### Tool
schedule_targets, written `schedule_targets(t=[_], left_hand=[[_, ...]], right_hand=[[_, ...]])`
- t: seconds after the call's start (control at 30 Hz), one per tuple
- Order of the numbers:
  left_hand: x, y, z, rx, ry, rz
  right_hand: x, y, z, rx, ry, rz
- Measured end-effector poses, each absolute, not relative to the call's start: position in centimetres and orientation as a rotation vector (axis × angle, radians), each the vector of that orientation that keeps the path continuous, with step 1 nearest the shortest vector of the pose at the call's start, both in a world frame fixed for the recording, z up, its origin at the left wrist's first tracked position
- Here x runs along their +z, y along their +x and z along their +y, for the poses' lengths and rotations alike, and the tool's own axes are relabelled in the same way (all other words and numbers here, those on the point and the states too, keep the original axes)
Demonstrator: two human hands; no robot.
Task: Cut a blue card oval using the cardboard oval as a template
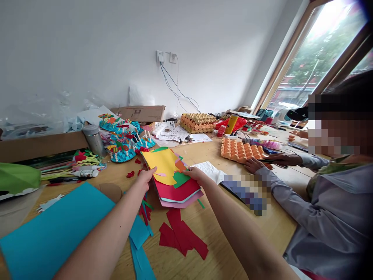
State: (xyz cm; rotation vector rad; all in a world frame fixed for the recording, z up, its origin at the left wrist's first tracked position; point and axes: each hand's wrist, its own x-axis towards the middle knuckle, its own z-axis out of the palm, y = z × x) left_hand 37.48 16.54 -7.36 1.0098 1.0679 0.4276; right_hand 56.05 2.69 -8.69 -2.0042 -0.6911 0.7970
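Note:
A stack of coloured paper (177, 190), with yellow, green, red and pink sheets showing, is held between my two hands over the table. My left hand (148, 177) grips its left edge, thumb on top. On the opposite edge my right hand (194, 174) is closed in the same way. Several pieces of the top sheets have been cut away, leaving irregular outlines. Below the stack lie red paper scraps (183, 235) and blue paper strips (140, 237). A large blue sheet (64, 221) lies to the left, partly behind my left forearm.
At right, a person in a grey shirt (329, 210) handles an orange egg tray (241, 150). A phone (241, 194) and white paper (208, 171) lie between us. Blue paper crafts (122, 151), a metal thermos (94, 140) and stacked egg trays (196, 122) stand at the back.

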Motion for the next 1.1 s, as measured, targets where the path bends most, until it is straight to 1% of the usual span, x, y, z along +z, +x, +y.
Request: schedule_targets(t=[0.1, 0.2, 0.3, 0.4, 0.47, 0.53, 0.63, 0.7, 0.9, 1.1], left_hand=[[-6.9, 38.0, 16.3, 0.391, 0.858, 1.04], [-6.6, 38.4, 16.0, 0.366, 0.718, 1.027], [-6.5, 38.6, 15.7, 0.367, 0.596, 1.013], [-6.9, 38.9, 15.1, 0.387, 0.503, 0.976], [-7.3, 39.3, 14.3, 0.402, 0.462, 0.953], [-7.9, 39.8, 13.5, 0.425, 0.436, 0.942], [-8.8, 40.5, 12.4, 0.469, 0.416, 0.936], [-9.1, 40.7, 11.9, 0.487, 0.409, 0.925], [-8.4, 40.0, 11.8, 0.551, 0.389, 0.759], [-7.8, 39.9, 12.2, 0.633, 0.416, 0.623]], right_hand=[[-8.2, 55.8, 1.6, 1.02, -1.772, -0.58], [-7.5, 55.8, 0.2, 1.134, -1.569, -0.503], [-6.7, 54.9, -2.0, 1.119, -1.363, -0.448], [-6.5, 52.1, -4.4, 1.062, -0.92, -0.349], [-6.7, 49.7, -5.5, 1.089, -0.725, -0.282], [-7.2, 47.6, -5.6, 1.048, -0.731, -0.186], [-8.3, 46.0, -4.7, 0.898, -0.93, 0.056], [-8.9, 45.9, -3.9, 0.864, -1.017, 0.167], [-9.7, 46.4, -4.4, 0.835, -0.953, 0.204], [-9.9, 44.3, -7.1, 0.846, -0.881, 0.215]])
